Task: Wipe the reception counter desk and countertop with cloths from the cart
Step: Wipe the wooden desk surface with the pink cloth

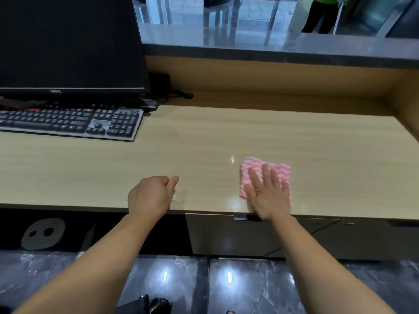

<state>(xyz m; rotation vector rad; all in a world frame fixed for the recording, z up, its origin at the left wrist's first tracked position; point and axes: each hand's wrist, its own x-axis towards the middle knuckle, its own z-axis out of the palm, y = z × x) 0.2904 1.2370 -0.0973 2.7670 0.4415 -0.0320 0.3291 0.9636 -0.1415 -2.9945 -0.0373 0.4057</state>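
Room: reception area, glossy dark marble floor (pixel 181 279) underfoot, glass frontage past the counter.
Desk: light wood-grain laminate desk surface (pixel 204 137), lower tier, with a wood back panel rising behind it.
Countertop: raised grey polished stone countertop (pixel 249 37) on top of that back panel, reflecting the glass.
Cloth: pink-and-white zigzag-patterned square cloth (pixel 278 171), lying flat on the desk, right of centre, near the front edge.
Right hand: right hand (pixel 268 193) lies palm-down on the cloth with fingers straight and spread, covering its near half. It is pressing, not gripping. Slight motion blur.
Left hand: left hand (pixel 149 196) is at the desk's front edge, well apart from the cloth. Fingers are curled into a loose fist, thumb pointing forward, nothing seen in it. Can't tell if it touches the surface.
Sheen: faint wet-looking patch on the desk just beside the left thumb.
Monitor: black flat-panel monitor (pixel 68 41), far left, screen dark.
Keyboard: black-keyed keyboard with grey frame (pixel 68 122), in front of the monitor, well clear of both hands.
Cables: black cables and a small black box (pixel 158 82) behind the monitor's right edge.
Under desk: grey drawer unit (pixel 226 234) below the right hand.
Background: person in green top and black trousers (pixel 322 14) stands beyond the countertop.
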